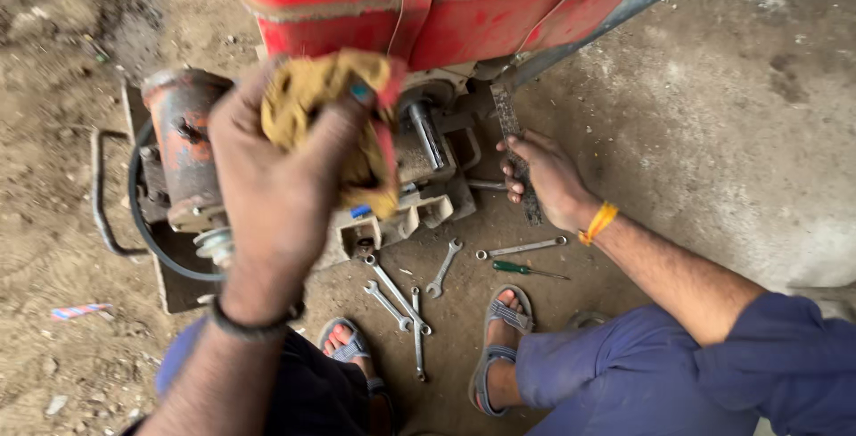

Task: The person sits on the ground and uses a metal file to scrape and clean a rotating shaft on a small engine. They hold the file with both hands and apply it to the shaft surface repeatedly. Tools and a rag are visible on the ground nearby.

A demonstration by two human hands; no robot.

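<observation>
Close to the camera, the left hand (267, 186) is squeezing a yellow rag (325, 102), fingers shut tight around it, up above the grey machine block (419, 195). Farther off, the right hand (546, 177) is curling half shut over a flat metal bar (510, 119). Bunching the rag small would probably help, so no loose end is catching on the machine. Spanners (397, 289) and a green screwdriver (526, 268) are lying on the dusty dirt ground (713, 133), outdoors, under a red tank (464, 8).
</observation>
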